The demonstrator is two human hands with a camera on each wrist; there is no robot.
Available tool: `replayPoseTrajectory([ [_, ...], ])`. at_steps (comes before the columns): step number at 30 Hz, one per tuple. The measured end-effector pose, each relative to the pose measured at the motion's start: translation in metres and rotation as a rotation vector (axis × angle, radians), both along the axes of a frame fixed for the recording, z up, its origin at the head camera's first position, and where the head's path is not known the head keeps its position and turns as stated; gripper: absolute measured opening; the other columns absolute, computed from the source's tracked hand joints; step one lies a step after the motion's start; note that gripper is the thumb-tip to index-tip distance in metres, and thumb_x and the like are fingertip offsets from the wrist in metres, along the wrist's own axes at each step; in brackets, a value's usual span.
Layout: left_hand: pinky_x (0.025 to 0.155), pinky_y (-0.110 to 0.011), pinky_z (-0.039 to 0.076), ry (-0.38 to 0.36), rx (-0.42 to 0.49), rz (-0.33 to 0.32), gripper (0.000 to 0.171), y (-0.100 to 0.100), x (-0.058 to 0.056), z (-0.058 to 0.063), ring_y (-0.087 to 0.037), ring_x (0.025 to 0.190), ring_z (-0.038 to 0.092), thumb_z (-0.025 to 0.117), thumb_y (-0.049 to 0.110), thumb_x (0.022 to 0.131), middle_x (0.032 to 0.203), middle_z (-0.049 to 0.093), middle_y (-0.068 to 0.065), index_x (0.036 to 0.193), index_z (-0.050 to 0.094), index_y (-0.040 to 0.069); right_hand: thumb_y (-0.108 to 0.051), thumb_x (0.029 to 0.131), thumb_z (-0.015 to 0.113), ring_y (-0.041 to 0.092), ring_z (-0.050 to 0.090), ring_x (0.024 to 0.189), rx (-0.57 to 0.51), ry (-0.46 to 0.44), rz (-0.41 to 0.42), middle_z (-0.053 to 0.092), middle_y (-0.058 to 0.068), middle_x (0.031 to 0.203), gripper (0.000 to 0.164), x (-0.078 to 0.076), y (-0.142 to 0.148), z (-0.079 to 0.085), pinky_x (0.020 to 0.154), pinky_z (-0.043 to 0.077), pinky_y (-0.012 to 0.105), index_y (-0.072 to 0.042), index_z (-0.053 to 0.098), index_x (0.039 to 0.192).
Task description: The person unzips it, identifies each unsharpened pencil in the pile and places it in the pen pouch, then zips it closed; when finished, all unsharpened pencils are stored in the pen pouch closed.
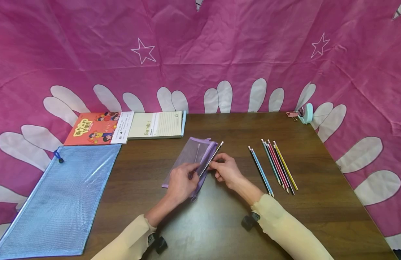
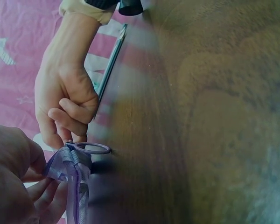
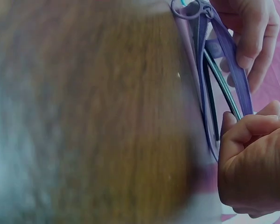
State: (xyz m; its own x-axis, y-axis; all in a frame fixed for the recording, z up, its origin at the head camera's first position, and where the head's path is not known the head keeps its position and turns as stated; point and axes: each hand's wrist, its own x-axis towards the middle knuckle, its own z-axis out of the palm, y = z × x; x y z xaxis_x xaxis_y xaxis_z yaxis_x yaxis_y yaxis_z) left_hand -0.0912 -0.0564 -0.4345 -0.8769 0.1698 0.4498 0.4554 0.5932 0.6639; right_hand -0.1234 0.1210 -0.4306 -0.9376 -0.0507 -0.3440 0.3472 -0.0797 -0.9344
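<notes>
Notebook (image 1: pixel 155 125) back there says "Gambit" btw; left hand (image 1: pixel 180 182) grips a purple mesh pouch (image 1: pixel 185 155), right hand (image 1: pixel 228 169) pinches a pencil (image 1: pixel 216 153).

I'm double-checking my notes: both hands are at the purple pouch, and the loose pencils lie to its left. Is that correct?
Not quite: the head view shows the loose pencils right of the pouch. The left hand and right hand are at it, as you said.

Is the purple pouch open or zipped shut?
Open. The purple pouch has its zipper edges parted, with a pencil between them.
</notes>
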Motion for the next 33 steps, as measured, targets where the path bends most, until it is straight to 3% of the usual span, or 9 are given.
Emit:
replayPoseTrajectory([
  [6, 0.060, -0.031, 0.050, 0.000, 0.000, 0.002, 0.032, 0.001, 0.000, 0.001, -0.014, 0.069, 0.062, 0.068, -0.005, 0.075, 0.091, 0.073, -0.008, 0.105, 0.077, 0.003, 0.003, 0.089, 0.064, 0.006, 0.041, 0.040, 0.031, 0.004, 0.020, 0.069, 0.011, 0.074, 0.025, 0.001, -0.004, -0.002, 0.038, 0.031, 0.019, 0.002, 0.054, 0.112],
  [21, 0.061, -0.031, 0.050, 0.009, -0.014, -0.014, 0.033, 0.000, -0.001, -0.001, -0.014, 0.070, 0.061, 0.069, -0.005, 0.075, 0.093, 0.073, -0.008, 0.106, 0.077, 0.003, 0.005, 0.086, 0.064, 0.007, 0.044, 0.040, 0.073, 0.002, 0.049, 0.070, 0.015, 0.074, 0.022, 0.004, -0.016, -0.002, 0.036, 0.034, 0.020, 0.002, 0.056, 0.106],
  [33, 0.059, -0.027, 0.050, -0.007, 0.010, -0.022, 0.033, -0.001, 0.000, 0.001, -0.014, 0.069, 0.064, 0.069, -0.005, 0.075, 0.092, 0.073, -0.010, 0.107, 0.077, 0.001, 0.001, 0.092, 0.060, 0.007, 0.045, 0.040, 0.160, 0.013, 0.176, 0.073, 0.017, 0.087, 0.022, 0.006, -0.012, -0.001, 0.038, 0.038, 0.020, 0.008, 0.068, 0.111],
])
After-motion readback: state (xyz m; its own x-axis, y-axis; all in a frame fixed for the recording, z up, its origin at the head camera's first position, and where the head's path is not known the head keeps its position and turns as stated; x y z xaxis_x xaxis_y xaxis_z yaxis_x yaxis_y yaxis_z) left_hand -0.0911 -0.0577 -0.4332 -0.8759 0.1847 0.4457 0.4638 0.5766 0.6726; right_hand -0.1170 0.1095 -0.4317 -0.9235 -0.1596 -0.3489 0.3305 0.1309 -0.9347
